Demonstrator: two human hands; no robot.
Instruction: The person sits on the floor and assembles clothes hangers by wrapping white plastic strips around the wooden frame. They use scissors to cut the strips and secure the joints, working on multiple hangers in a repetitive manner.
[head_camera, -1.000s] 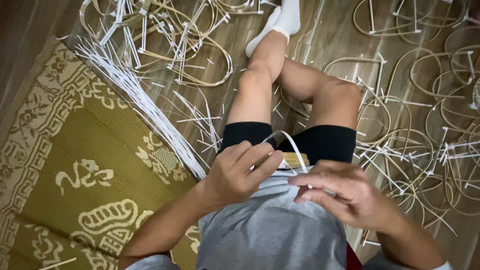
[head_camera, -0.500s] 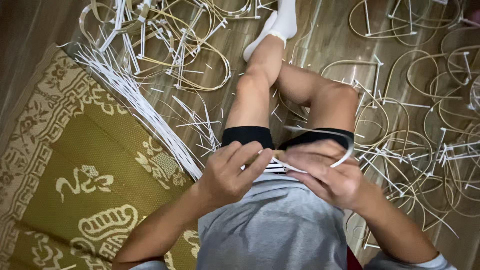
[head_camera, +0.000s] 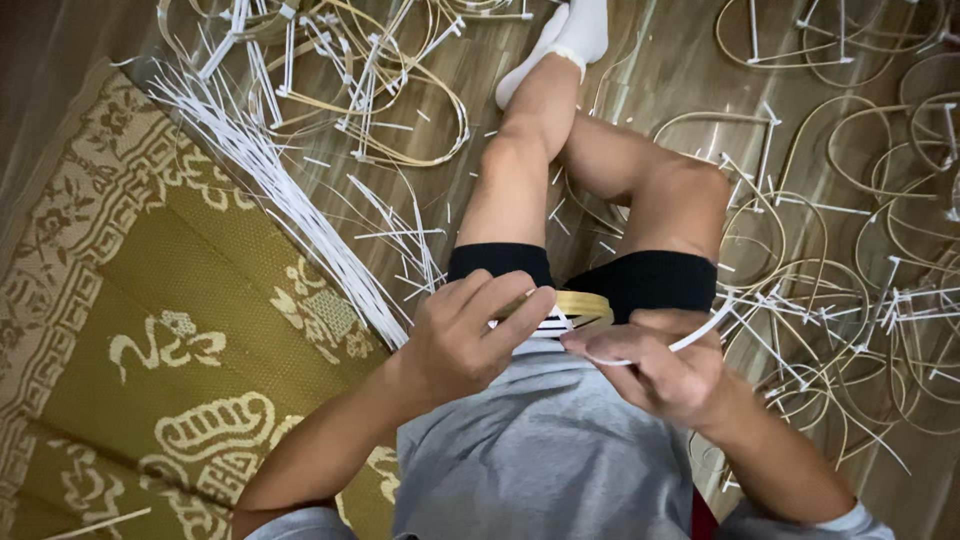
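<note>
I sit on the floor, one leg stretched out and one bent. My left hand (head_camera: 470, 335) pinches a flat yellowish bamboo strip (head_camera: 585, 304) held over my lap. My right hand (head_camera: 655, 365) grips a thin white plastic strip (head_camera: 700, 332) that curves off to the right; its other end is wound in white bands around the bamboo strip right at my left fingertips. Both hands hover close together above my grey shirt and black shorts.
A long bundle of white strips (head_camera: 290, 200) lies diagonally beside a yellow-green patterned mat (head_camera: 180, 340). Several bamboo hoops with white ties are scattered on the wooden floor at the right (head_camera: 850, 290) and at the top left (head_camera: 400, 100). Short white offcuts litter the floor.
My right hand drew back toward my body and then pulled the white strip out to the right. My left hand stayed pinched on the bamboo strip.
</note>
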